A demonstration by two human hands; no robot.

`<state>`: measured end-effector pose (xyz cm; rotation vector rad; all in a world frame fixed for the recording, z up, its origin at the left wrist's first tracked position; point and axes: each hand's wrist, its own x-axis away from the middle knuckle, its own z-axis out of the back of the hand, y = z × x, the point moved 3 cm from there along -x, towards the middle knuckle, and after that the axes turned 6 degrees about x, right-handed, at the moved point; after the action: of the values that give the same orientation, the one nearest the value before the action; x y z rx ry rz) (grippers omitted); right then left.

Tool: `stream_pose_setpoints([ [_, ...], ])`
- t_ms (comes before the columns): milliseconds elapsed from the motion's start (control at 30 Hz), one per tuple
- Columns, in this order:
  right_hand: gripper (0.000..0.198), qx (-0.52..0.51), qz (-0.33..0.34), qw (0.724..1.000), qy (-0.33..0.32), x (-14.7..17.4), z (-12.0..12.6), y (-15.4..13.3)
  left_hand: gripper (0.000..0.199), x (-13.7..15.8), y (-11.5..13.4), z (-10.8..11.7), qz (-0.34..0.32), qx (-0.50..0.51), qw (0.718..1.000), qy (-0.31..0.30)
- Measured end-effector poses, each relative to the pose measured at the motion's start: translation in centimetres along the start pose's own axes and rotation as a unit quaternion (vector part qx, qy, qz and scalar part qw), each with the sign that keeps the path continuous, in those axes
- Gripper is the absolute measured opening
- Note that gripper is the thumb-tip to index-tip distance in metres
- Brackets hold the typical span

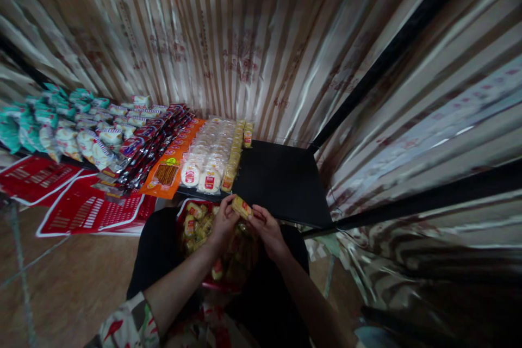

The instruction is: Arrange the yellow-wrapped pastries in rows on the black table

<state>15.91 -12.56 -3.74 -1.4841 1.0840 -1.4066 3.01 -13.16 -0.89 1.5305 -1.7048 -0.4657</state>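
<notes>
Between my two hands is a small yellow wrapped snack pack [242, 207], held above a red basket [182, 207] on my lap. My left hand [224, 221] pinches its left end, and my right hand [267, 229] grips its right end with the fingertips. More yellow packs [198, 227] of the same sort lie heaped in the basket, partly hidden by my forearms. Just beyond my hands, a row of yellow packs [233, 166] stands on the black shelf [281, 176]. Beside that row are rows of round white crackers [210, 178] in clear wrappers.
Left along the shelf lie an orange snack bag [167, 171], dark red packets [150, 138], white packs [95, 147] and teal packs [30, 128]. Red baskets [93, 204] rest on the floor at left. Black frame bars [367, 79] and a striped curtain [244, 38] enclose the shelf.
</notes>
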Motion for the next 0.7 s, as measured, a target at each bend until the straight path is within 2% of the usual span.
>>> stream_pose_setpoints([
  [100,0.046,-0.009,-0.006,1.0,-0.004,-0.4,1.1,-1.3,0.054,-0.1,-0.1,-1.2,0.007,0.008,1.0,-0.01],
  [167,0.043,0.015,0.017,1.0,0.005,-1.1,2.0,-2.1,0.045,-0.4,-0.2,-1.8,-0.003,0.001,1.0,-0.009],
  [300,0.038,0.057,0.096,0.993,0.046,-3.4,3.7,-3.8,0.037,-2.2,-1.2,-2.4,-0.023,-0.061,0.997,0.042],
  [433,0.047,0.037,0.131,0.987,0.08,-6.1,4.3,-5.2,0.034,-4.8,-3.0,-3.1,-0.03,-0.079,0.993,0.088],
  [600,0.056,-0.014,0.071,0.986,0.148,-8.8,4.3,-5.7,0.027,-7.3,-4.0,-4.7,-0.065,-0.032,0.989,0.125],
  [700,0.05,-0.022,0.027,0.988,0.15,-10.1,4.1,-5.6,0.024,-8.8,-4.3,-5.2,-0.076,-0.019,0.985,0.151],
])
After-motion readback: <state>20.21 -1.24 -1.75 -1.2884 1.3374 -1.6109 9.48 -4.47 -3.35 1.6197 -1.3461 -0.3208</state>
